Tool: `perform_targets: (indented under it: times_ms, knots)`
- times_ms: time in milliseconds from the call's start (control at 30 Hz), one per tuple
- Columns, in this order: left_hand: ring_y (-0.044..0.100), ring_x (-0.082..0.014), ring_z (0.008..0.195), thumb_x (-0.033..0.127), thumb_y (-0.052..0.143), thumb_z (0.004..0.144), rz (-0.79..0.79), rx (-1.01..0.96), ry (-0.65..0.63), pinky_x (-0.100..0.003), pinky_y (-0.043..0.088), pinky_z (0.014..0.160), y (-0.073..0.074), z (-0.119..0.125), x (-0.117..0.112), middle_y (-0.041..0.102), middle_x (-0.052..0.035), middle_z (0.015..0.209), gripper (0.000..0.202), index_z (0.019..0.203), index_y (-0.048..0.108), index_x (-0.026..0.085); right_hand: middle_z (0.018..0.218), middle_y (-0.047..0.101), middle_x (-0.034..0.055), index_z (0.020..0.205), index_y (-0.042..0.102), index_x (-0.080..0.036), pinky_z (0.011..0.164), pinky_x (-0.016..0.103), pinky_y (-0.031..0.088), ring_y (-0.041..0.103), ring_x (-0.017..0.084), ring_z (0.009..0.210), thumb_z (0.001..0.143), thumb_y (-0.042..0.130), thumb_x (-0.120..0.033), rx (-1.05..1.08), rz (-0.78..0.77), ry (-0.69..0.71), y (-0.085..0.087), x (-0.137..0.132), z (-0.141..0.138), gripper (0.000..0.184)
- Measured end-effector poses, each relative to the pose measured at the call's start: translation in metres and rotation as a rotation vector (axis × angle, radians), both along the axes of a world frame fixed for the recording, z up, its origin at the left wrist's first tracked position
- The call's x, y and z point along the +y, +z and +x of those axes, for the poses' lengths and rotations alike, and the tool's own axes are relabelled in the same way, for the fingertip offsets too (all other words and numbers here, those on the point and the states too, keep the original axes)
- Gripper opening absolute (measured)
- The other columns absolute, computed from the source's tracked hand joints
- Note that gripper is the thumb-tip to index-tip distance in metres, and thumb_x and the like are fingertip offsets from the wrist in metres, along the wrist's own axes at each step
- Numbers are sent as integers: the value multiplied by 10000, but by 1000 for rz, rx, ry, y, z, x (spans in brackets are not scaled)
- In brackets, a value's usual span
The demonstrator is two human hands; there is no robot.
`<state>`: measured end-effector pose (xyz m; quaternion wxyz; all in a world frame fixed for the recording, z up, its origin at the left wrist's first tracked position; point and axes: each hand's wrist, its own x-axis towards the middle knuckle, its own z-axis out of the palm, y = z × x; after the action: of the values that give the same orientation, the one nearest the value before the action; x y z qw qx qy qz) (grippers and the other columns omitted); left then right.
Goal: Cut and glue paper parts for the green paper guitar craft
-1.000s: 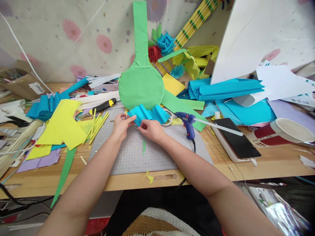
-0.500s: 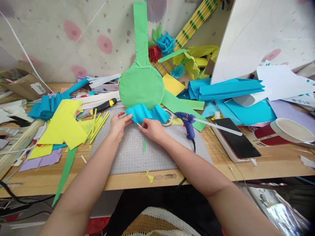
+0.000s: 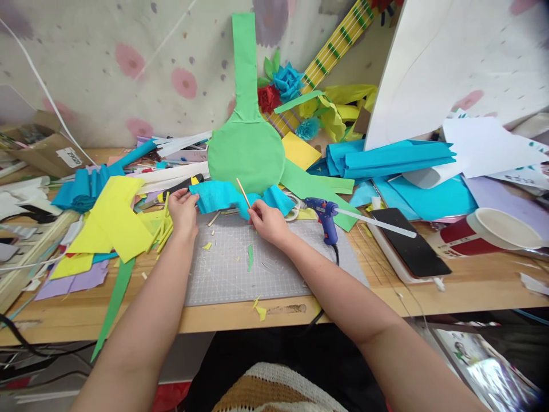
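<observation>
A strip of blue crepe paper stretches sideways just above the grey cutting mat. My left hand pinches its left end. Between the fingertips of my right hand is a thin wooden stick, tilted up and to the left in front of the strip. Whether those fingers also grip the paper I cannot tell. Behind the strip, a round green paper-covered piece with a long neck leans upright. A utility knife lies partly hidden behind my left hand.
Right of my right hand stands a blue glue gun with a long glue stick. Farther right are a phone and a paper cup. Yellow paper lies at the left; rolled blue paper lies at the back right.
My left hand has moved left with the end of the strip, which is now spread wider. The stick in my right hand has swung up and shows more of its length.
</observation>
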<state>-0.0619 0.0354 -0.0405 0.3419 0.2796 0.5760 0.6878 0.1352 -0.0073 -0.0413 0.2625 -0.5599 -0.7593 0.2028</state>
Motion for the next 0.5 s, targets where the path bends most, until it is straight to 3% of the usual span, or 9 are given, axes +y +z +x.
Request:
perform_targets:
  times_ms: [133, 300, 400, 500]
  knots:
    - [547, -81, 645, 52, 538, 567, 10, 177, 125, -212, 443, 639, -5, -10, 6, 541, 23, 739, 314, 828, 424, 184, 715, 631, -8, 832, 531, -198, 550, 224, 312, 545, 117, 617, 869, 380, -346, 9, -4, 44, -2, 0, 0, 215]
    - [541, -73, 652, 7, 498, 601, 64, 245, 183, -207, 438, 674, -9, -16, 9, 540, 22, 748, 307, 836, 404, 181, 734, 601, -3, 861, 535, -205, 572, 240, 334, 524, 131, 638, 877, 341, -353, 34, 58, -68, -1, 4, 5, 244]
    - [553, -76, 683, 16, 506, 626, 79, 237, 154, -210, 444, 693, -10, -15, 9, 540, 16, 773, 303, 852, 395, 185, 878, 586, 59, 828, 571, -188, 703, 280, 380, 527, 168, 804, 864, 375, -343, -14, 201, -168, 1, 8, 10, 253]
    - [559, -86, 721, 11, 512, 625, 67, 256, 170, -216, 448, 701, -12, -15, 9, 532, 9, 791, 309, 853, 395, 183, 1063, 523, 113, 779, 611, -177, 878, 362, 347, 453, 232, 1028, 832, 446, -322, -89, 353, -221, 1, 13, 18, 225]
